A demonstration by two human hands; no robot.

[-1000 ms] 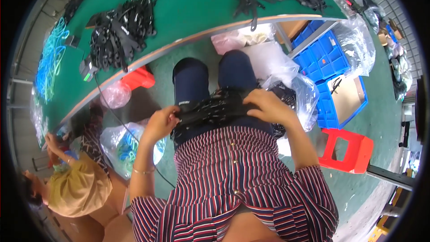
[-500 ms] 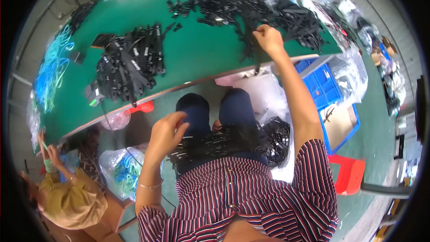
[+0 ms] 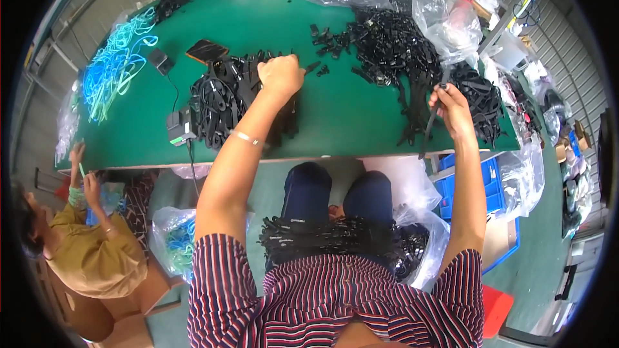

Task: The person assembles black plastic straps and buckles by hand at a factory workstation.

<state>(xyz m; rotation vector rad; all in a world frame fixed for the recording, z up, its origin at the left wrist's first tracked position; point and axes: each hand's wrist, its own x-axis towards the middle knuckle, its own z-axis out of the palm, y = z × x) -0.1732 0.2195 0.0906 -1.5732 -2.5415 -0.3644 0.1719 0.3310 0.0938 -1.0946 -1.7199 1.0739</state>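
Note:
My right hand [image 3: 454, 111] pinches a black strap [image 3: 431, 127], which hangs down toward the table's front edge. Just beyond it lies a big heap of black straps with small buckles [image 3: 387, 45]. My left hand [image 3: 282, 77] is curled in a fist over the right part of a row of black straps [image 3: 219, 100] on the green table; its fingertips are hidden, so what it grips cannot be made out. A few small black plastic pieces [image 3: 322, 71] lie to its right. More black straps [image 3: 329, 238] rest across my lap.
Blue and green cords [image 3: 119, 67] cover the table's left end. A black device with a cable [image 3: 181, 126] and a dark phone-like slab [image 3: 207, 51] lie nearby. Blue crates [image 3: 474, 187] stand below right. A co-worker [image 3: 97, 251] sits at lower left, holding a greenish cord.
My left hand has gone from above my lap up to the row of straps. My right hand now lifts a single strap from the heap. The view has shifted.

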